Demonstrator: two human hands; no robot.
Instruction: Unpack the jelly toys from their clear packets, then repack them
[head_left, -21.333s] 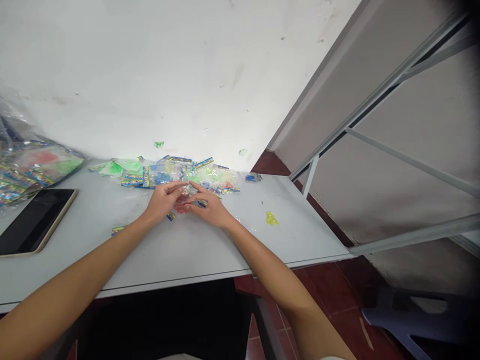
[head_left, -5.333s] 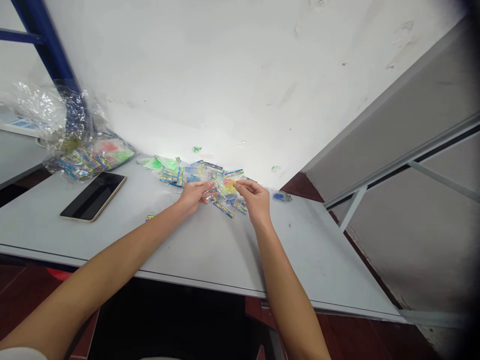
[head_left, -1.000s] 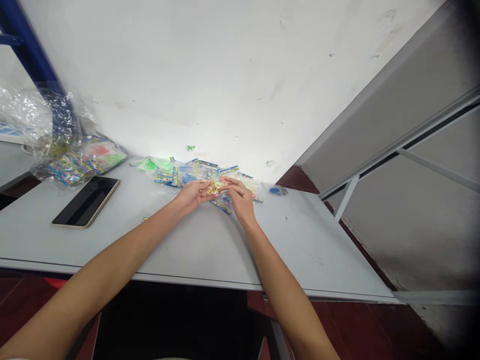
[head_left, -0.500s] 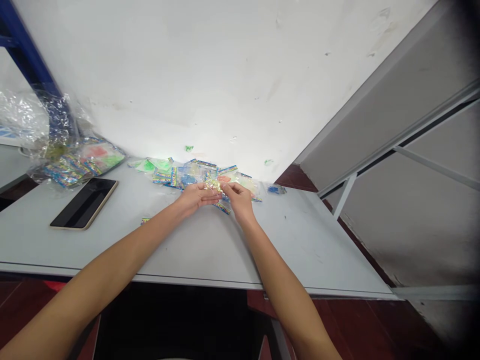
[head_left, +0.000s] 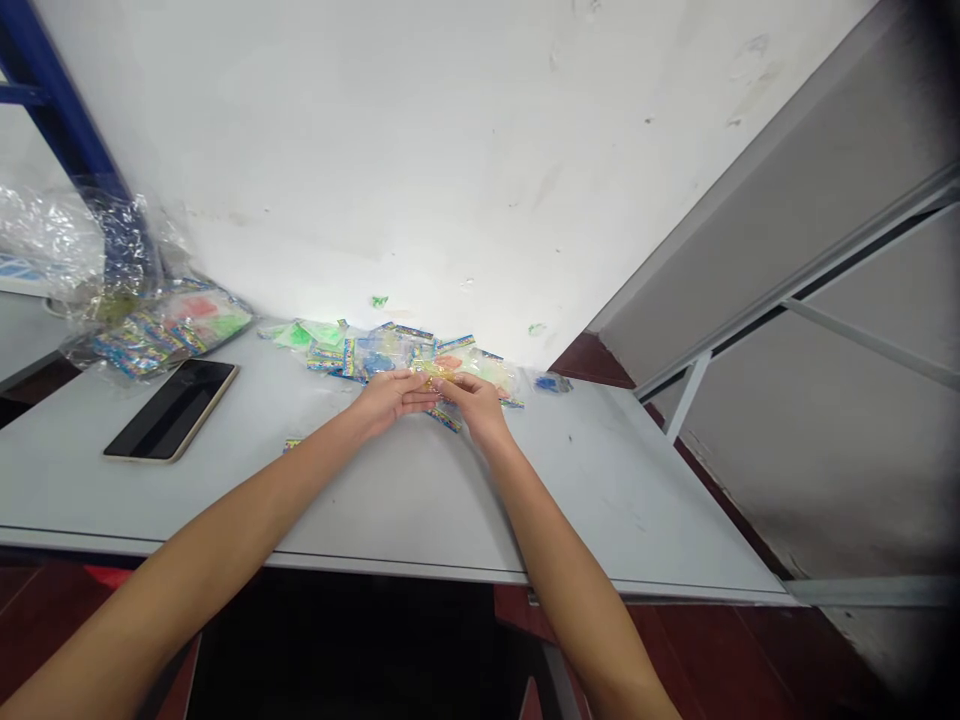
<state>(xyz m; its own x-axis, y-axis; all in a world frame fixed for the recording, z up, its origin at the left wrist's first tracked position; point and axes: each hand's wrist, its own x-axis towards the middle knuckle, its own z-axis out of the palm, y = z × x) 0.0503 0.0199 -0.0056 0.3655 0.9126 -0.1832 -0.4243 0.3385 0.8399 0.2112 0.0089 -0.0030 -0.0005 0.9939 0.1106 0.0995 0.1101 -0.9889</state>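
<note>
Between my two hands is a small shiny yellowish plastic packet (head_left: 429, 372), held just above the pile on the table. My left hand (head_left: 391, 398) is closed on its left side, thumb on top and fingers beneath. The thumb and fingers of my right hand (head_left: 474, 400) pinch its right side. Behind and around them lies a loose pile of clear packets (head_left: 375, 356) with bright printed header strips and blue, orange or green contents. My fingers partly cover the packet, and what is inside it cannot be made out.
A black-screened phone (head_left: 172, 410) lies on the grey table (head_left: 405, 500) at the left. Behind it sits a large clear bag (head_left: 139, 335) with more packets. One blue-filled packet (head_left: 553, 383) lies apart at the right. The white wall (head_left: 450, 180) rises along the table's back edge.
My right hand has moved slightly left and down, so its thumb now lies closer to my left fingers over the packet. The camera view has shifted a little.
</note>
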